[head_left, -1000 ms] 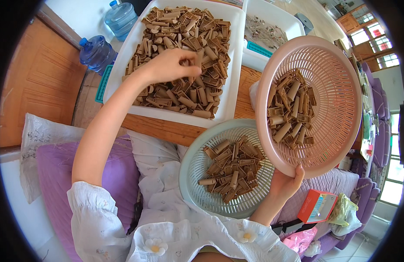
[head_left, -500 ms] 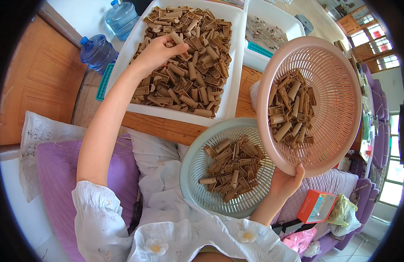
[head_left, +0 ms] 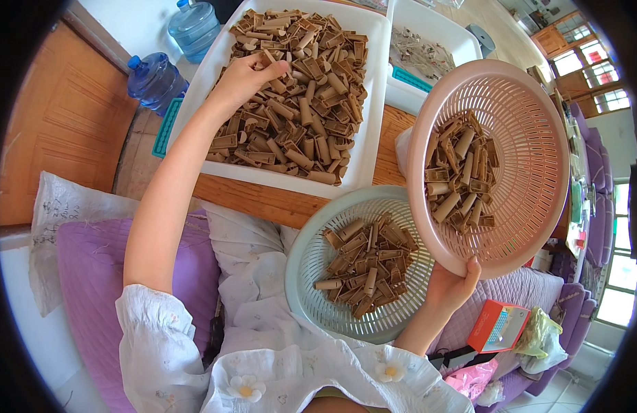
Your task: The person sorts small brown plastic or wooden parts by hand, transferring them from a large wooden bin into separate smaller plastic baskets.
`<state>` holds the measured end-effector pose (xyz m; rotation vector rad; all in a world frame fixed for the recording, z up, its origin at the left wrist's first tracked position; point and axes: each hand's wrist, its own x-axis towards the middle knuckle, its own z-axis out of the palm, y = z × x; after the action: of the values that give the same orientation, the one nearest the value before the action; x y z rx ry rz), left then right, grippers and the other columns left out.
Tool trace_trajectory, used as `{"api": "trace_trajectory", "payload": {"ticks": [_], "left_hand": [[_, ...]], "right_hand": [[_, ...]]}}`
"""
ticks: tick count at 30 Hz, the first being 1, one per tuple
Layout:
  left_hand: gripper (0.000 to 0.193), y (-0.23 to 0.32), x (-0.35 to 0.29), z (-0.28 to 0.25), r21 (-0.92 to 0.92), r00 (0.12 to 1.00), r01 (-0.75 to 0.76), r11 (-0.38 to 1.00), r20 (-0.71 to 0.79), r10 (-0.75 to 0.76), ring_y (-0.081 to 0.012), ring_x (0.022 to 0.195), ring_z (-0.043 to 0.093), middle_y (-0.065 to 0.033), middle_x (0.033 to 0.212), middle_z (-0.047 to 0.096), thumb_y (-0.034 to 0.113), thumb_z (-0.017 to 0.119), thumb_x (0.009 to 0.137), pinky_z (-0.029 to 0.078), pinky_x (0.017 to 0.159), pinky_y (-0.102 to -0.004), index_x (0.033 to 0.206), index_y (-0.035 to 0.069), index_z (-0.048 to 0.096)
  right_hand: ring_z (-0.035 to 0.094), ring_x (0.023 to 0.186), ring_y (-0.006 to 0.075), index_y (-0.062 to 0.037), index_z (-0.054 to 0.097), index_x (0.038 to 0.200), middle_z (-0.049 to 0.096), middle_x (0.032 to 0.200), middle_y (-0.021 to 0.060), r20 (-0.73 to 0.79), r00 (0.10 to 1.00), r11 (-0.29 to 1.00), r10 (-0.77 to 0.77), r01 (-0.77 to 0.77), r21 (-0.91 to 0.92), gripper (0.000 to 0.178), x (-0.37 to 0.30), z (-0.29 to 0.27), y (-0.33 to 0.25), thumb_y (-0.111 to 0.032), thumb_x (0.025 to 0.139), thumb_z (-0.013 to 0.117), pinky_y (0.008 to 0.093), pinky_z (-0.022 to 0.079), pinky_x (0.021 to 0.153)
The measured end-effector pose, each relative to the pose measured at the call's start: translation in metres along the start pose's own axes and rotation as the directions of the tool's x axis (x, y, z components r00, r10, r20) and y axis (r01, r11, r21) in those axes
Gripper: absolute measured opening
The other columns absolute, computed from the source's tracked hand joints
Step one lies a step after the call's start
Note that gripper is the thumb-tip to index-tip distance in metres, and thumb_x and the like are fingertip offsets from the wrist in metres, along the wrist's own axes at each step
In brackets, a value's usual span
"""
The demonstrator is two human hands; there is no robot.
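A white tub (head_left: 368, 138) holds a heap of small brown half-round trough-shaped pieces (head_left: 311, 82). Over the heap's left side, my left hand (head_left: 248, 79) pinches one brown trough-shaped piece (head_left: 269, 57), partly hidden by the fingers. My right hand (head_left: 450, 289) grips the lower rim of a pink slotted basket (head_left: 532, 172), with its thumb showing at the rim. That basket leans tilted toward me, with a smaller pile of the same brown pieces inside. Just left of it, a pale green slotted basket (head_left: 301, 241) rests by my lap and holds another pile.
Behind the pink basket stands a second white tub (head_left: 463, 31) with thin, tangled small parts. The tubs sit on a wooden table (head_left: 253, 199). Two blue water jugs (head_left: 157, 82) are at the far left. A purple cushion (head_left: 119, 275) and a red box (head_left: 499, 325) flank me.
My left hand has shifted slightly left, and the piece in its fingers has turned and shows less. My right hand and both baskets stay almost where they were.
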<state>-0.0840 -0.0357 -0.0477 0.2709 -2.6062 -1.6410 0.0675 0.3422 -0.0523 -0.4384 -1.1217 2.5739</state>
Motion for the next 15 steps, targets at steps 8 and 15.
{"api": "trace_trajectory", "payload": {"ticks": [8, 15], "left_hand": [[0.024, -0.002, -0.001, -0.001, -0.116, 0.992, -0.128, 0.985, -0.036, 0.124, -0.0069, 0.072, 0.050, -0.0011, 0.079, 0.059, 0.027, 0.060, 0.074, 0.039, 0.069, -0.0222, 0.084, 0.005, 0.060], [0.023, 0.035, -0.029, -0.006, -0.375, 0.846, 0.106, 0.921, 0.520, 0.114, -0.0083, 0.053, 0.051, -0.0002, 0.060, 0.053, 0.029, 0.056, 0.077, 0.043, 0.052, -0.0209, 0.076, 0.006, 0.058]], "right_hand": [[0.041, 0.108, 0.0238, -0.0044, 0.031, 0.123, 0.042, 0.117, 0.0104, 0.031, 0.999, 1.000, 0.008, -0.008, 0.000, 0.049, 0.000, -0.001, -0.001, -0.011, 0.077, 0.048, 0.0425, 0.032, 0.092], [0.042, 0.107, 0.0265, 0.0002, 0.031, 0.120, 0.043, 0.115, 0.0152, -0.002, 1.000, 1.000, -0.009, 0.009, -0.026, 0.049, 0.000, 0.002, 0.001, -0.014, 0.077, 0.048, 0.0426, 0.033, 0.092]]}}
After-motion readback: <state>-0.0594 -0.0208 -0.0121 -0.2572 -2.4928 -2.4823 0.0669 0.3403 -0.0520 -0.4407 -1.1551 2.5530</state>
